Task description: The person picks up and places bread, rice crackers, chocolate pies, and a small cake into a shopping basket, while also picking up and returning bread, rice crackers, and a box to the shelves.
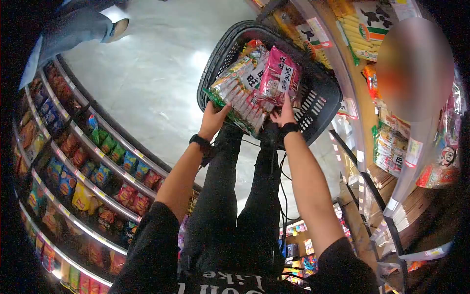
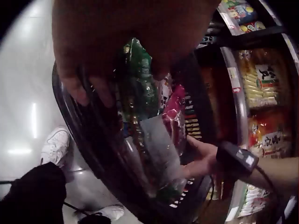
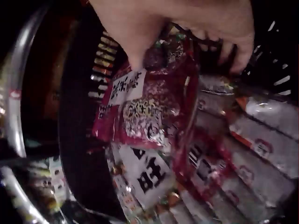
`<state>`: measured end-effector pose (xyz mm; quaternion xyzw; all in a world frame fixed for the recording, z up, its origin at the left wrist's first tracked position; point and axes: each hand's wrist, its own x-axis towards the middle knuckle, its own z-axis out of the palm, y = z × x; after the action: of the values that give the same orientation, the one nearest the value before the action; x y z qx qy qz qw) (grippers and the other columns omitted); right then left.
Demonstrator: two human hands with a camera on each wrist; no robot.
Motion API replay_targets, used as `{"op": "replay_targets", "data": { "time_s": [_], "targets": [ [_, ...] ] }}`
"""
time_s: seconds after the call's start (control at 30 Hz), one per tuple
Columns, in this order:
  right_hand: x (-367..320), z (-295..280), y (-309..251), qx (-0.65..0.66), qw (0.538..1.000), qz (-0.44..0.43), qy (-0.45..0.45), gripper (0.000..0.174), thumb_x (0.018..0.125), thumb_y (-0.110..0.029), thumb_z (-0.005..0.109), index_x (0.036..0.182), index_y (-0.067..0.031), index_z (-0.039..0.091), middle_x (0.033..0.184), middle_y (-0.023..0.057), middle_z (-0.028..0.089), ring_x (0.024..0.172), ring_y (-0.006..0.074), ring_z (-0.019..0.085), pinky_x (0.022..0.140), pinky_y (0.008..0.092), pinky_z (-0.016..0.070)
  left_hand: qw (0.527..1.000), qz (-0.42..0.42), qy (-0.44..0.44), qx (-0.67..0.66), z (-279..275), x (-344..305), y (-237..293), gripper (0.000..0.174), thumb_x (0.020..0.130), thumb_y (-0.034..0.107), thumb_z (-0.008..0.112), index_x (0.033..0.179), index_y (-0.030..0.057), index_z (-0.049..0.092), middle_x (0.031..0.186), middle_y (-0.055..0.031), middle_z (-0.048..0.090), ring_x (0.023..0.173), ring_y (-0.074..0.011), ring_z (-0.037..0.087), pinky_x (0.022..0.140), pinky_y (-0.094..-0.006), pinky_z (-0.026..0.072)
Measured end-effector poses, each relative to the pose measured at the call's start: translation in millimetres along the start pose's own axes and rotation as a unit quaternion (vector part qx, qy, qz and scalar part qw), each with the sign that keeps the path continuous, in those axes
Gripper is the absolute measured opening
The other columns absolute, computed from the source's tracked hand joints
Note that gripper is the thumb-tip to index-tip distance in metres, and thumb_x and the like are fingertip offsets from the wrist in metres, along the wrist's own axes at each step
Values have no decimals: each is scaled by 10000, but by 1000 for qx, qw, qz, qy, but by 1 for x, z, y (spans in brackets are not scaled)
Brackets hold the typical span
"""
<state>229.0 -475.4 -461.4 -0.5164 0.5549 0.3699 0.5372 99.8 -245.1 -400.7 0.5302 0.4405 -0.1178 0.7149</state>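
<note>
A black basket (image 1: 320, 73) holds several snack bags. In the head view, my left hand (image 1: 213, 120) grips the green-edged corner of a clear bag of wrapped sticks (image 1: 234, 93); in the left wrist view that hand (image 2: 126, 32) is over the bag's green end (image 2: 140, 88). A pink bag (image 1: 280, 76) lies on top at the right. My right hand (image 1: 285, 117) holds its near edge. In the right wrist view, the thumb of this hand (image 3: 187, 23) lies on the pink bag (image 3: 149, 107), fingers bent at the other side, the bag's edge partly hidden between them.
Shelves of colourful snack packets (image 1: 100, 174) curve along the left. Shelves with larger bags (image 1: 367, 32) stand close to the basket's right side. Pale floor (image 1: 161, 73) shows left of the basket, with another person's leg (image 1: 78, 32) at top left. Thin cables hang beside my legs.
</note>
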Motion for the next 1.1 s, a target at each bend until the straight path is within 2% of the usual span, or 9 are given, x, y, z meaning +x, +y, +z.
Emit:
{"op": "replay_targets", "data": {
  "time_s": [0.1, 0.23, 0.37, 0.53, 0.57, 0.7, 0.8, 0.93, 1.1],
  "targets": [
    [68, -22, -7, -28, 998, -2, -47, 682, 842, -682, 604, 1290, -173, 525, 1215, 62, 536, 976, 244, 509, 864, 443, 441, 999, 11, -41, -12, -16, 10, -27, 365, 947, 191, 681, 1159, -52, 509, 1119, -107, 653, 990, -149, 622, 848, -299, 503],
    [47, -34, -15, 26, 995, 38, -84, 462, 821, -539, 741, 925, -132, 547, 795, -1, 519, 732, 191, 547, 704, 379, 525, 997, 23, -56, -43, -21, 4, -29, 326, 954, 159, 660, 1155, -61, 526, 1120, -118, 655, 995, -151, 616, 853, -308, 500],
    [13, -43, -3, 154, 987, 13, -50, 304, 860, -328, 770, 860, -117, 551, 794, 6, 518, 722, 141, 530, 756, 346, 557, 997, -13, -16, 72, -17, -11, -12, 323, 919, 161, 686, 1109, -63, 551, 1061, -125, 664, 950, -173, 624, 840, -311, 500],
    [-18, -67, 15, 208, 963, -64, -160, 252, 884, -291, 739, 1009, -86, 666, 913, 44, 655, 748, 157, 623, 637, 251, 564, 948, 152, 166, 226, 13, -42, 0, 410, 857, 212, 747, 1101, -46, 542, 967, -122, 613, 881, -213, 595, 777, -333, 492],
    [-34, -74, 14, 177, 973, -1, -151, 221, 895, -271, 727, 979, -76, 666, 904, 47, 653, 749, 154, 626, 657, 234, 553, 924, 202, 204, 254, 28, -54, 13, 419, 856, 217, 750, 1106, -44, 538, 962, -119, 600, 875, -215, 585, 762, -336, 489],
    [-141, -102, 33, 20, 956, -167, -242, 326, 930, -215, 663, 1200, -32, 651, 1072, 36, 697, 892, 159, 665, 759, 312, 548, 999, -8, 2, -35, 81, -97, 68, 464, 903, 304, 725, 1197, -6, 545, 1041, -58, 620, 881, -142, 584, 746, -288, 481],
    [-219, -129, 31, 53, 956, -111, -265, 236, 947, -234, 665, 1113, -66, 653, 1059, 24, 680, 948, 140, 650, 844, 308, 537, 967, -73, -147, -196, 117, -141, 103, 340, 939, 242, 669, 1186, 18, 603, 1073, -44, 666, 959, -135, 624, 822, -281, 493],
    [-255, -182, 31, 109, 947, -44, -299, 296, 954, -330, 652, 1131, -93, 637, 1044, 25, 674, 944, 165, 649, 857, 338, 534, 986, 9, -113, -123, 135, -199, 119, 259, 917, 161, 668, 1128, 15, 633, 1036, -40, 673, 924, -139, 626, 839, -290, 485],
    [-242, -249, 32, 51, 983, -34, -175, 282, 898, -282, 704, 1107, -105, 634, 1074, 25, 639, 889, 158, 635, 754, 325, 508, 986, 93, -139, -28, 120, -258, 154, 244, 915, 141, 672, 1112, -2, 644, 1027, -37, 685, 922, -128, 626, 828, -303, 494]
  ]
}}
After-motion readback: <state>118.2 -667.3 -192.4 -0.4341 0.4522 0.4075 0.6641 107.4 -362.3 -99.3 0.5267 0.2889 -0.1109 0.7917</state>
